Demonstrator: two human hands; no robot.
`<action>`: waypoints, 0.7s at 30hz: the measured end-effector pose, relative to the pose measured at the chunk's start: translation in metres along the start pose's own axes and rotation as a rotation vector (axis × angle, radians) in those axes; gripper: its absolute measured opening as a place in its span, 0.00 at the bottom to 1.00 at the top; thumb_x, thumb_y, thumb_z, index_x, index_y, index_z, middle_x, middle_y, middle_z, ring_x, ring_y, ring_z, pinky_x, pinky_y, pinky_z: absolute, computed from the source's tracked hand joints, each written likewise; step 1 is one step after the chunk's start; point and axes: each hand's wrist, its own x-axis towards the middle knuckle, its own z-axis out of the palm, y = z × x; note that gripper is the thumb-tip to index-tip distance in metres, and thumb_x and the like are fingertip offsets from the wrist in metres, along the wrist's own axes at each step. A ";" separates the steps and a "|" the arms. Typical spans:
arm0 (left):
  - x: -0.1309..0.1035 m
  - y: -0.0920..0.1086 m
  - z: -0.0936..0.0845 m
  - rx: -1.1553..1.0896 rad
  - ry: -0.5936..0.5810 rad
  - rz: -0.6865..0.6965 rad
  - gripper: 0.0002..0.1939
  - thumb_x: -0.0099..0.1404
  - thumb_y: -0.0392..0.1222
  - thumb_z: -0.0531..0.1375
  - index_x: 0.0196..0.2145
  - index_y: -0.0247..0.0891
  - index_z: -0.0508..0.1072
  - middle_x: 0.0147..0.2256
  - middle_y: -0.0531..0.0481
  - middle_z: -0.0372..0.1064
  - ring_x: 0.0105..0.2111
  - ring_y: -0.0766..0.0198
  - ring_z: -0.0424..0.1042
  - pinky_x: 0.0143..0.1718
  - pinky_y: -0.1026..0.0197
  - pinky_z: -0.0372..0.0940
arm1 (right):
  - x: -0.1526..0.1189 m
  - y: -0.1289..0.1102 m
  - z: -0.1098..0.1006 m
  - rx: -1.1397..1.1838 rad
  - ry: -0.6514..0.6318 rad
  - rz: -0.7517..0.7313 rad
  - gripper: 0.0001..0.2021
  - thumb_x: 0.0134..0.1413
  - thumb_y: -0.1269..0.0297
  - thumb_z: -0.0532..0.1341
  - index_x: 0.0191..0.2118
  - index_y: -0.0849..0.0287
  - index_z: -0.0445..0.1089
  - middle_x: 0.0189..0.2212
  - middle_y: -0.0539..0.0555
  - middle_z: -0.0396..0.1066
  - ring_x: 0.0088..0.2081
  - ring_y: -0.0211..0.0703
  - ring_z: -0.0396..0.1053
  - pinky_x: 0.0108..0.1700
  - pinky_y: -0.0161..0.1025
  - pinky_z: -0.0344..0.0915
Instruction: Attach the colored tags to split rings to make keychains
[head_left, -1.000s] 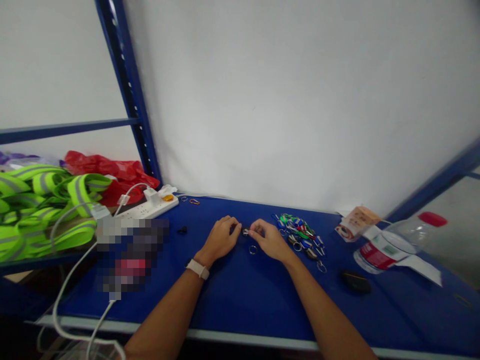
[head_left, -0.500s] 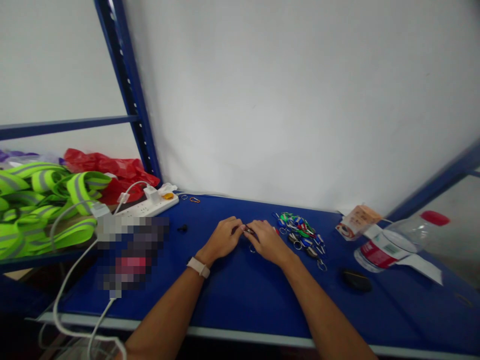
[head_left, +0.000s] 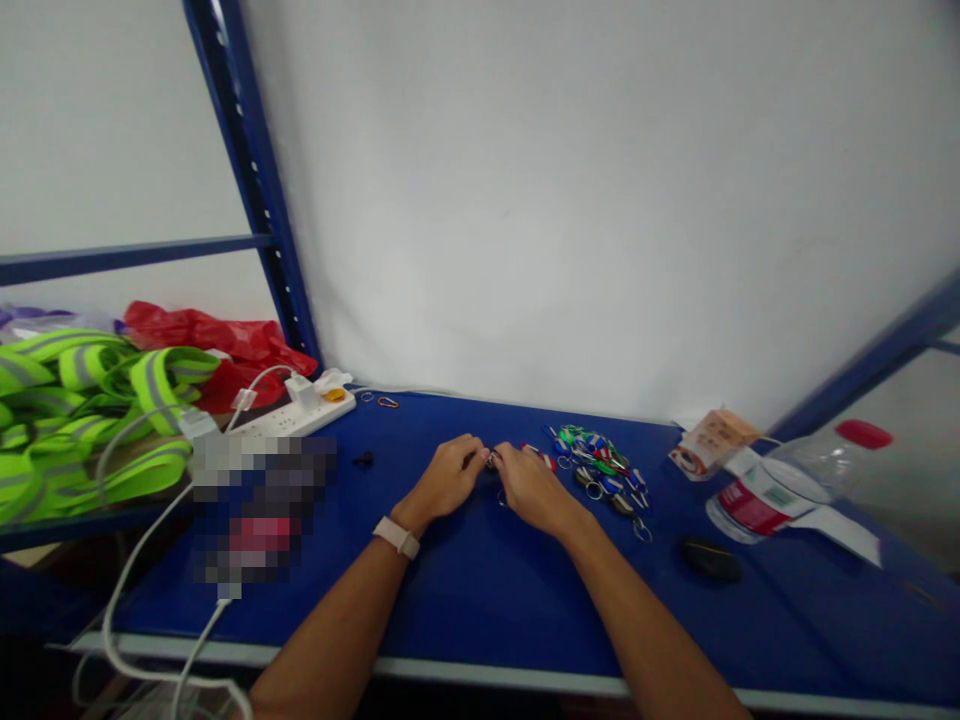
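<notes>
Over the middle of the blue table (head_left: 480,620), my left hand (head_left: 450,475) and my right hand (head_left: 529,485) meet at the fingertips. Both are closed around a small dark and metallic item, mostly hidden by the fingers. A thin metal ring (head_left: 502,498) shows just below, between the hands. Behind my right hand lies a small red item (head_left: 551,463). To its right is a pile of keychains (head_left: 604,462) in green, blue, red and black, with metal rings.
A power strip (head_left: 281,422), a pixelated object (head_left: 262,510), a small black item (head_left: 364,459) and an orange carabiner (head_left: 388,402) are left. A plastic bottle (head_left: 795,480), a small box (head_left: 712,443) and a black mouse-like object (head_left: 710,559) are right.
The fingers of my right hand have curled in more and shifted slightly left. More of the red item behind that hand now shows. My left hand has barely moved.
</notes>
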 end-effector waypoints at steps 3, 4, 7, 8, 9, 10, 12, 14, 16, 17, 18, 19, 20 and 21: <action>0.000 0.002 0.000 -0.064 -0.002 -0.012 0.14 0.70 0.42 0.50 0.29 0.37 0.70 0.29 0.50 0.68 0.30 0.65 0.65 0.34 0.63 0.58 | 0.000 -0.001 -0.002 0.020 0.001 0.012 0.09 0.67 0.71 0.46 0.41 0.60 0.62 0.37 0.59 0.72 0.39 0.47 0.70 0.45 0.41 0.58; 0.000 0.002 0.000 -0.075 -0.002 -0.022 0.14 0.69 0.42 0.51 0.29 0.36 0.70 0.29 0.51 0.68 0.30 0.65 0.65 0.33 0.63 0.58 | 0.000 -0.002 -0.003 0.032 0.001 0.014 0.09 0.67 0.71 0.46 0.41 0.60 0.62 0.37 0.59 0.72 0.39 0.47 0.69 0.45 0.41 0.58; -0.001 0.003 0.000 -0.078 0.001 -0.047 0.13 0.68 0.44 0.54 0.29 0.36 0.70 0.27 0.51 0.67 0.28 0.66 0.64 0.30 0.64 0.57 | 0.000 -0.002 -0.005 0.062 -0.002 0.023 0.09 0.67 0.72 0.45 0.40 0.60 0.62 0.36 0.59 0.71 0.38 0.47 0.69 0.43 0.40 0.57; -0.001 0.002 0.000 -0.077 0.001 -0.049 0.13 0.68 0.45 0.54 0.28 0.36 0.70 0.27 0.52 0.67 0.28 0.66 0.64 0.30 0.65 0.57 | -0.001 -0.003 -0.006 0.068 -0.002 0.025 0.09 0.67 0.73 0.45 0.40 0.60 0.62 0.36 0.59 0.71 0.38 0.46 0.69 0.43 0.40 0.57; -0.002 0.002 0.000 -0.075 -0.001 -0.048 0.13 0.67 0.45 0.54 0.28 0.36 0.70 0.27 0.52 0.67 0.27 0.67 0.63 0.29 0.65 0.57 | -0.001 -0.003 -0.006 0.072 -0.002 0.025 0.09 0.67 0.73 0.45 0.40 0.60 0.61 0.36 0.58 0.71 0.38 0.46 0.69 0.43 0.40 0.57; -0.002 0.002 0.000 -0.072 -0.002 -0.043 0.13 0.67 0.45 0.55 0.29 0.36 0.70 0.27 0.52 0.66 0.27 0.67 0.63 0.29 0.65 0.57 | -0.001 -0.003 -0.006 0.074 -0.001 0.024 0.09 0.67 0.73 0.45 0.40 0.60 0.61 0.36 0.58 0.71 0.38 0.46 0.69 0.43 0.40 0.57; -0.003 0.002 -0.001 -0.060 -0.002 -0.034 0.11 0.66 0.44 0.56 0.29 0.36 0.70 0.27 0.52 0.67 0.27 0.67 0.63 0.29 0.65 0.57 | 0.000 -0.002 -0.005 0.076 0.001 0.023 0.09 0.67 0.73 0.45 0.40 0.60 0.61 0.36 0.58 0.71 0.39 0.46 0.69 0.43 0.39 0.57; -0.003 0.002 -0.003 -0.049 0.003 -0.033 0.09 0.65 0.42 0.57 0.29 0.36 0.71 0.27 0.52 0.67 0.27 0.67 0.64 0.30 0.65 0.58 | 0.000 -0.001 -0.004 0.077 0.006 0.029 0.09 0.68 0.71 0.45 0.40 0.60 0.60 0.36 0.58 0.71 0.39 0.46 0.69 0.43 0.39 0.57; -0.003 0.003 -0.005 -0.048 0.016 -0.039 0.07 0.64 0.39 0.56 0.30 0.36 0.71 0.28 0.52 0.68 0.28 0.67 0.64 0.30 0.65 0.59 | 0.000 0.000 -0.003 0.083 0.017 0.050 0.09 0.69 0.70 0.44 0.40 0.59 0.60 0.36 0.58 0.71 0.38 0.46 0.69 0.42 0.39 0.56; -0.002 0.003 -0.006 -0.048 0.026 -0.042 0.06 0.63 0.37 0.56 0.30 0.36 0.71 0.28 0.52 0.68 0.28 0.67 0.65 0.31 0.65 0.59 | 0.000 0.001 -0.003 0.090 0.024 0.063 0.09 0.69 0.69 0.44 0.40 0.60 0.61 0.35 0.58 0.71 0.38 0.46 0.69 0.42 0.39 0.56; -0.002 0.003 -0.007 -0.045 0.041 -0.047 0.06 0.63 0.36 0.55 0.30 0.36 0.71 0.28 0.52 0.69 0.28 0.67 0.65 0.31 0.65 0.59 | 0.000 0.002 -0.003 0.101 0.030 0.075 0.10 0.69 0.68 0.44 0.41 0.60 0.61 0.35 0.58 0.71 0.38 0.46 0.69 0.41 0.39 0.56; -0.001 0.002 -0.008 -0.035 0.067 -0.055 0.06 0.62 0.35 0.55 0.30 0.37 0.71 0.28 0.52 0.69 0.28 0.67 0.66 0.32 0.65 0.60 | 0.000 0.002 -0.003 0.115 0.034 0.087 0.10 0.69 0.68 0.45 0.41 0.60 0.61 0.35 0.58 0.72 0.38 0.46 0.69 0.40 0.38 0.56; 0.000 0.001 -0.008 -0.018 0.105 -0.071 0.06 0.62 0.34 0.54 0.30 0.37 0.71 0.28 0.52 0.69 0.28 0.66 0.66 0.33 0.64 0.60 | 0.000 0.003 -0.003 0.128 0.040 0.097 0.10 0.69 0.67 0.45 0.41 0.60 0.61 0.36 0.58 0.72 0.39 0.46 0.69 0.40 0.38 0.56; 0.000 -0.001 -0.008 0.001 0.155 -0.099 0.06 0.61 0.33 0.54 0.31 0.37 0.71 0.28 0.52 0.69 0.29 0.66 0.67 0.34 0.64 0.60 | -0.001 0.004 -0.003 0.136 0.047 0.105 0.10 0.70 0.66 0.45 0.42 0.60 0.62 0.37 0.57 0.72 0.39 0.46 0.69 0.40 0.38 0.56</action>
